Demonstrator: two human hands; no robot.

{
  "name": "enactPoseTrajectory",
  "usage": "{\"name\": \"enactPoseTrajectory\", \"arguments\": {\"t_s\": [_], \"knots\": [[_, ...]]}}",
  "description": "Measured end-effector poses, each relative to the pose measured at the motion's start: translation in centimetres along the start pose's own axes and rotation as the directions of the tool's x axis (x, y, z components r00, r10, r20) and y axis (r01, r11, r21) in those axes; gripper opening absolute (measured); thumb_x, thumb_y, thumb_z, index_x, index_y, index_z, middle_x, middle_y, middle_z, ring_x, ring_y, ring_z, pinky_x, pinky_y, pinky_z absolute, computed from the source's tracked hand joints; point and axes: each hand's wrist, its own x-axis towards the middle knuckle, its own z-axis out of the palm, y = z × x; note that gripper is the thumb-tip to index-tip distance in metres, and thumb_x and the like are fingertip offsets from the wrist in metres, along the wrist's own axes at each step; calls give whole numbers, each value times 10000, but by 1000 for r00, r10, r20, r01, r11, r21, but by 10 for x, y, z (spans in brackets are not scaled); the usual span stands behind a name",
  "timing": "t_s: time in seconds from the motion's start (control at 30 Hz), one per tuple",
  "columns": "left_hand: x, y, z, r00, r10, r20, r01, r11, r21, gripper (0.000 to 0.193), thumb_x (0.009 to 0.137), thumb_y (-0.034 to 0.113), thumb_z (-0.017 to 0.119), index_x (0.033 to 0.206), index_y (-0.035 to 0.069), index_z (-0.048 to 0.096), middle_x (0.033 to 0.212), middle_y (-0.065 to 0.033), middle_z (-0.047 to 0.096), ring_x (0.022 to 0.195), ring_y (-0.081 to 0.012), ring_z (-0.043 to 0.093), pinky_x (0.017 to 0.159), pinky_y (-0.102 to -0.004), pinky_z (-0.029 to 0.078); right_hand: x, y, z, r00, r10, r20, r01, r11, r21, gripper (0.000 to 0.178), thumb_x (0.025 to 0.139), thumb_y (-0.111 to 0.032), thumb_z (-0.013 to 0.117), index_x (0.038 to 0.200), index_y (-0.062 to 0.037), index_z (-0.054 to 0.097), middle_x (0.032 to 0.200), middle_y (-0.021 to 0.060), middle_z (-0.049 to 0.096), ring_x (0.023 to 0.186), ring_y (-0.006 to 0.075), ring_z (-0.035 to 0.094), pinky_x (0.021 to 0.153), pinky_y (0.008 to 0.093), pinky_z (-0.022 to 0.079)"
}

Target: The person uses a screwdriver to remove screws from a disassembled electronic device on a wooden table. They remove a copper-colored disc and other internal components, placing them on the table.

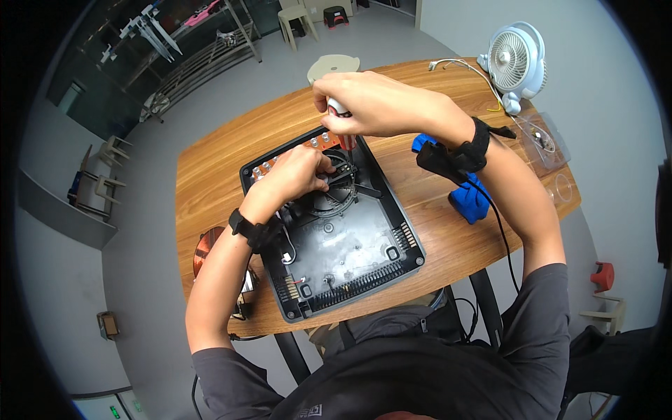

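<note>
A black plastic housing (357, 248), shaped like the base of an induction cooker, lies on the wooden table with its inside facing up. Set into its far half is a round black cooling fan (330, 203). My left hand (294, 171) rests over this fan, fingers closed at its frame. Above the far right of the fan, my right hand (367, 105) grips a screwdriver (348, 142) with a red and white handle. The screwdriver stands upright, shaft pointing down; its tip is hard to make out. An orange strip with several silver knobs (325, 137) lines the housing's far edge.
Left of the housing sits a copper coil (206, 246), partly behind my left forearm. Blue cloth (470, 203) lies at right, near a black cable. A small fan (514, 61), a white cord and a clear plastic tray (546, 143) occupy the table's far right (420, 77).
</note>
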Motion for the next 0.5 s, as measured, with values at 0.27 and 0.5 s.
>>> {"name": "enactPoseTrajectory", "arguments": {"t_s": [0.27,0.5], "knots": [[1,-5,5,1000,0,-21,0,1000,5,387,707,125,872,1075,52,776,996,-160,760,971,-334,717,856,-412,561,3,-21,-16,986,136,95,-105,956,-274,419,923,-396,630,1055,2,612,902,204,698,875,382,697,729,452,547],[-2,-3,3,997,64,-49,-64,998,8,370,723,98,851,1074,14,768,1003,-159,761,955,-335,715,862,-402,558,-2,2,-8,1000,-21,0,21,987,-160,457,855,-366,663,1128,-3,612,852,194,723,829,414,707,701,485,557]]}}
